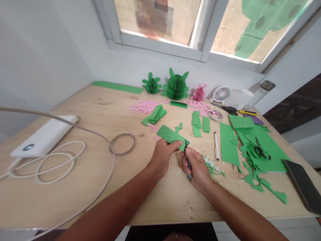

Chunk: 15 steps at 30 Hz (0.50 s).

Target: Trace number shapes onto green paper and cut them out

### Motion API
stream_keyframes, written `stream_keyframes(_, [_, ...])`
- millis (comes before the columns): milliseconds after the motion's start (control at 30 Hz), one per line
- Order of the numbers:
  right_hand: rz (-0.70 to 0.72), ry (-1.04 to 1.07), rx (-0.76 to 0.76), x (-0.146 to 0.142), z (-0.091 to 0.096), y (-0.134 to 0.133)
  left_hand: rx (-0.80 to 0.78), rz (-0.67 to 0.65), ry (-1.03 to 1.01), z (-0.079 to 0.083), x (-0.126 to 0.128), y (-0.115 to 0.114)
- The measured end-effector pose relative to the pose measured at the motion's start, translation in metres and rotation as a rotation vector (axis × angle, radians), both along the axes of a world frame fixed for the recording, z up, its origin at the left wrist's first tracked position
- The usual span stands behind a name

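Note:
My left hand (163, 154) is closed on a folded strip of green paper (167, 133), its thumb on top. Curved lines are marked on the strip. My right hand (195, 165) is wrapped around dark-handled scissors (189, 164), mostly covered by the fingers. Their blades meet the strip's right end. A small curly green scrap (178, 127) lies just beyond the strip. Left of it are pink paper cutouts (151, 127) and a stack of green strips (154, 115). White and green snippets (212, 164) lie beside my right hand.
Green honeycomb paper figures (176, 87) and a pink one (199, 92) stand along the wall. At right are green sheets (229, 144), black scissors (259, 151), a white pen (216, 146) and a dark phone (302, 185). A white power bank (45, 135) and looping cable (105, 180) occupy the left.

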State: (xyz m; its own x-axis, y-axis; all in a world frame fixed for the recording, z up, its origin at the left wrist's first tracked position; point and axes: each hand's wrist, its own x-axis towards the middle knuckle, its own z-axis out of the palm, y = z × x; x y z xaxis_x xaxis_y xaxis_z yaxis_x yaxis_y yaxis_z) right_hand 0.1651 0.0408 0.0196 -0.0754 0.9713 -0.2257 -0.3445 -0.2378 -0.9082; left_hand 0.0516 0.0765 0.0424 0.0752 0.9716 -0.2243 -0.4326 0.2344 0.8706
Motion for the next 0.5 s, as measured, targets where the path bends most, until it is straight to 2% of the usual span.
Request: stream_keyframes(500, [-0.002, 0.009, -0.008, 0.0004, -0.0002, 0.0004, 0.000, -0.029, -0.011, 0.0012, -0.0008, 0.0001])
